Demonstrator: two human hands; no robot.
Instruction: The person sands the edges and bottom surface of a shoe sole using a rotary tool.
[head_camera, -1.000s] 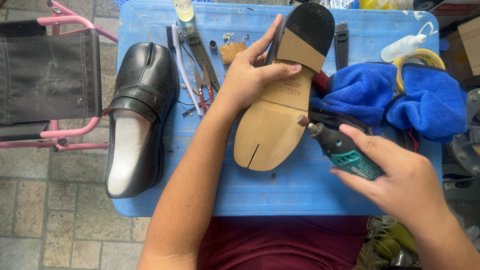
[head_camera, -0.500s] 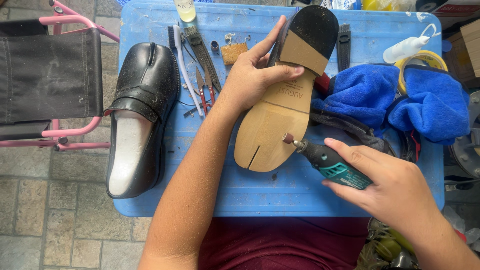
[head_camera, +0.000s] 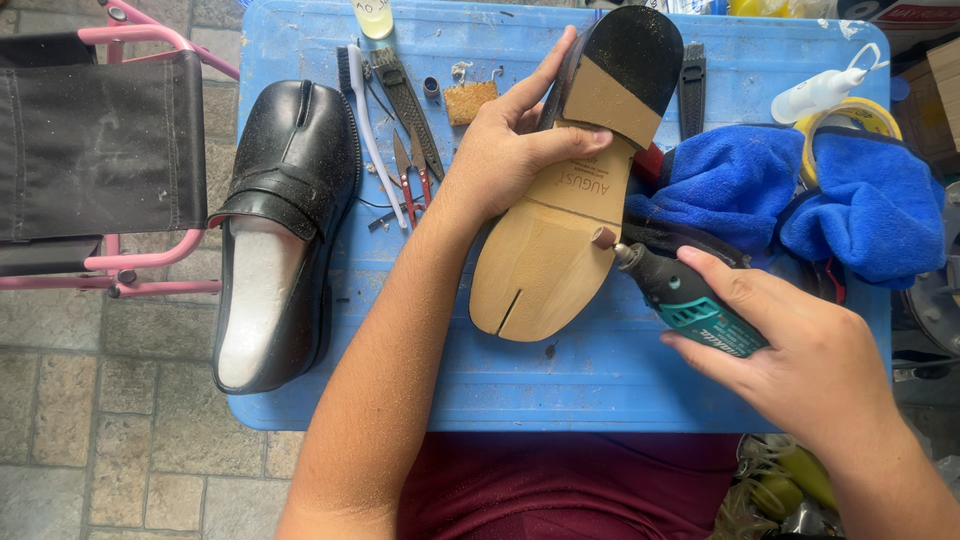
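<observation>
Left hand (head_camera: 510, 150) grasps tan-soled upturned shoe (head_camera: 570, 200); right hand (head_camera: 800, 360) grips teal rotary tool (head_camera: 690, 300), bit at sole's 3 o'clock edge. Blue plastic tabletop (head_camera: 600, 370) cropped at 12 o'clock; brick floor (head_camera: 110, 430).

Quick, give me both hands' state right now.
Left hand: closed on the upturned shoe, gripping its tan sole.
Right hand: closed around the teal rotary tool, its tip at the sole's edge.

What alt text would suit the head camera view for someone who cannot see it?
A person's left hand steadies an upturned shoe with a tan sole on a blue table, while the right hand holds a teal rotary tool at the sole's edge. A black shoe lies to the left, blue cloths to the right.
</observation>
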